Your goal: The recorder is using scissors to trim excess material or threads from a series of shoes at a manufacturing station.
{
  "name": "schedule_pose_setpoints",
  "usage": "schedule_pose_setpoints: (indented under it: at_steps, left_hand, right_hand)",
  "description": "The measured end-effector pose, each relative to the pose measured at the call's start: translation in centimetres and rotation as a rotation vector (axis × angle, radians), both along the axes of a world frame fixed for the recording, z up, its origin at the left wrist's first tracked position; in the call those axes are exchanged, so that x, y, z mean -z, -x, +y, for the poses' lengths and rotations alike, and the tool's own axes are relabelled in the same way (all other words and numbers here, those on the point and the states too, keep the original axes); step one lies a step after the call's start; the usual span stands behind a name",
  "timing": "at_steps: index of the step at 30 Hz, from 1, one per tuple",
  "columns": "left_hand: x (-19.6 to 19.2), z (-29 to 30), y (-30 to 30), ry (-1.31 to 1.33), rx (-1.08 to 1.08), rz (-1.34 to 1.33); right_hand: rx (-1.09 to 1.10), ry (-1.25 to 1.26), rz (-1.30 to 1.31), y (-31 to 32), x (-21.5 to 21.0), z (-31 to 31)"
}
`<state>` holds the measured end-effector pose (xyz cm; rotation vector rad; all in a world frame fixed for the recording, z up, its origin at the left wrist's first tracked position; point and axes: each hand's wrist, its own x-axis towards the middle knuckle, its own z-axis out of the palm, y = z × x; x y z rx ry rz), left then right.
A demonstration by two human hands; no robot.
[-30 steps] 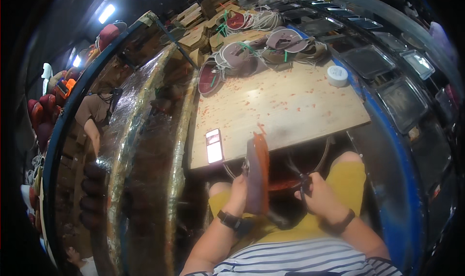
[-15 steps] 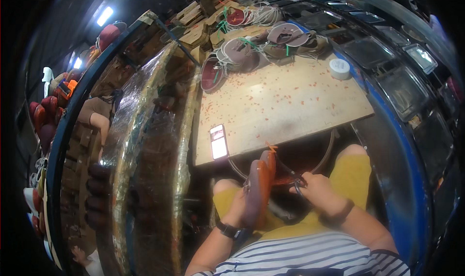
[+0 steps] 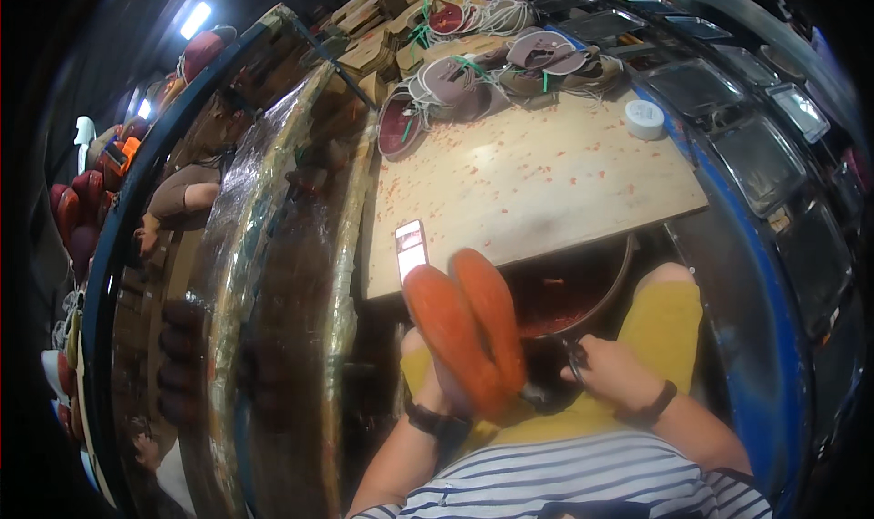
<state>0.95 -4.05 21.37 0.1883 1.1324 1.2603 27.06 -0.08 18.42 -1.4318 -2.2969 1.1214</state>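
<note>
ok so the left hand has a pair of shoes up in front of the knees, orange soles facing the camera, toes pointing at the table; it's wrapped around the heel end, but most of the fingers are hidden behind the shoes; the 2 soles sit side by side, touching lower down with a narrow gap near the toes; the right hand is curled around a dark tool, kinda looks like scissors but it's too blurry to swear to it, and it's a bit apart from the shoes; the left shoe's toe covers the bottom of a phone lying lit on the near left corner of the table; orange scraps are scattered over the wood; more shoes with pale laces are bunched at the far side, with a round white tub to their right; a round bin sits under the near edge
</note>
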Motion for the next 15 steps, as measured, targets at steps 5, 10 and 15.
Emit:
schedule_pose_setpoints:
  at_steps: [5,10,15]
  left_hand:
    - [-2.9,1.2,-1.3,-0.35,0.06,-0.176]
    - [-4.8,1.5,-2.6,-0.16,0.027,-0.059]
    - [-2.6,1.9,-2.4,0.031,-0.045,0.312]
  right_hand:
    - [-0.161,-0.036,-0.074,0.2,-0.9,-0.6]
    - [-0.138,-0.028,-0.107,0.4,0.0,-0.2]
    - [-0.2,-0.006,0.037,1.0,-1.6,-0.8]
